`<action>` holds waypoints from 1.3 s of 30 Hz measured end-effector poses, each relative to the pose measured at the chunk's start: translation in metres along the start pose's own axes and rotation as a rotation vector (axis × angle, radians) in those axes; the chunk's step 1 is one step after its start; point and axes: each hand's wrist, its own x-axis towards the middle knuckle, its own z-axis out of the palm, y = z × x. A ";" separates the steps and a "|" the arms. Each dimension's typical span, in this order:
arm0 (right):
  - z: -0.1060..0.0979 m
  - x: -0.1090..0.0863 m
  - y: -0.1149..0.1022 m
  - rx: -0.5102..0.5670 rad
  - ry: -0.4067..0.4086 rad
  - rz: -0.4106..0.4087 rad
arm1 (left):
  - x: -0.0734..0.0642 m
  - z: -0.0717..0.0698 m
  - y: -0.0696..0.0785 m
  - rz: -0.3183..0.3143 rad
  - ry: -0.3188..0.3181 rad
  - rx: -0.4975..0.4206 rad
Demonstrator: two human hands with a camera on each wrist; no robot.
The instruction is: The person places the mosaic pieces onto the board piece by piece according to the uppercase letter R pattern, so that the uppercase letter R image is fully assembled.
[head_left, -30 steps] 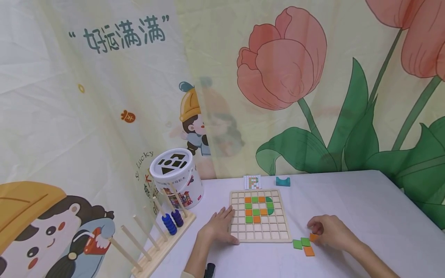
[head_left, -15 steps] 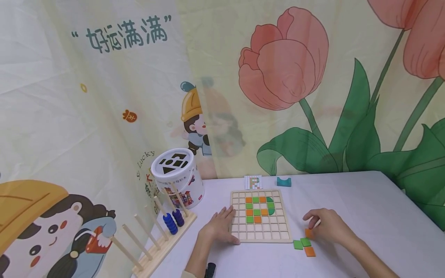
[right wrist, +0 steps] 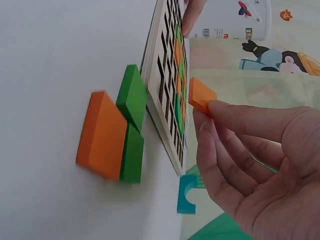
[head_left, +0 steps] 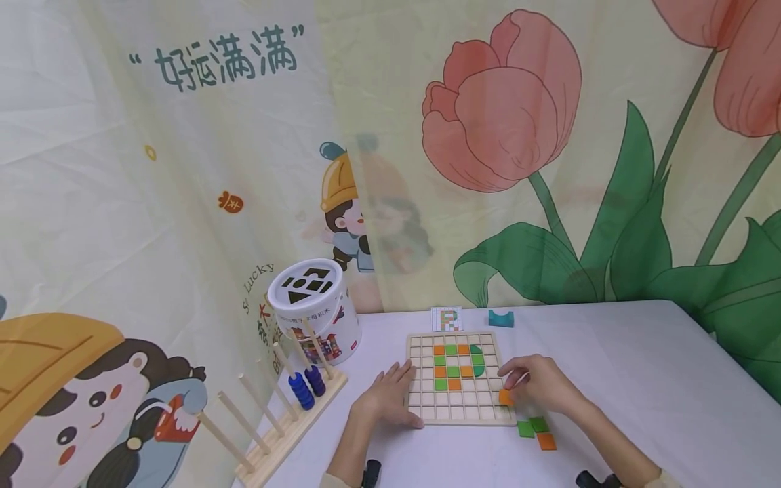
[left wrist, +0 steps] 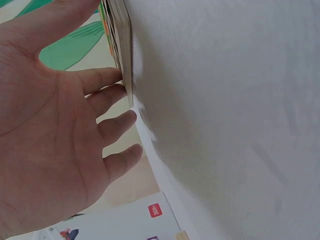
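My right hand (head_left: 539,385) pinches an orange square tile (right wrist: 201,94) between thumb and fingers, over the right edge of the wooden grid board (head_left: 454,412). Orange and green tiles on the board form a P-like shape, with rounded green pieces (head_left: 479,366) on its right side. My left hand (head_left: 386,396) touches the board's left edge with its fingers spread, as the left wrist view (left wrist: 55,120) also has it. Beside the board's near right corner lie two green tiles (head_left: 526,429) and another orange tile (head_left: 546,441).
Behind the board lie a printed pattern card (head_left: 447,319) and a teal notched block (head_left: 501,318). At left stand a white bucket (head_left: 314,305) with a shape-sorter lid and a wooden peg rack (head_left: 274,444) with blue and purple rings. A patterned cloth hangs behind the table.
My right hand has lifted the orange tile from beside the loose ones and carried it left to the board's right edge. The left hand stays at the board's left edge.
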 end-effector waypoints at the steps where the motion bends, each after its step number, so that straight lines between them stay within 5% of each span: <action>1: 0.003 0.002 -0.001 0.010 0.000 -0.008 | 0.000 0.000 0.000 0.000 0.001 0.000; 12: 0.027 0.020 -0.014 0.069 0.012 -0.022 | 0.003 0.002 -0.001 0.000 -0.012 -0.009; 20: 0.039 0.027 -0.022 0.111 0.002 -0.134 | 0.003 0.002 -0.001 -0.004 0.001 -0.001; 32: 0.064 0.043 -0.027 0.151 -0.006 -0.095 | 0.004 0.002 -0.001 -0.021 -0.007 -0.002; 39: 0.078 0.049 -0.027 0.164 -0.029 -0.182 | 0.005 0.004 -0.003 -0.024 -0.017 -0.010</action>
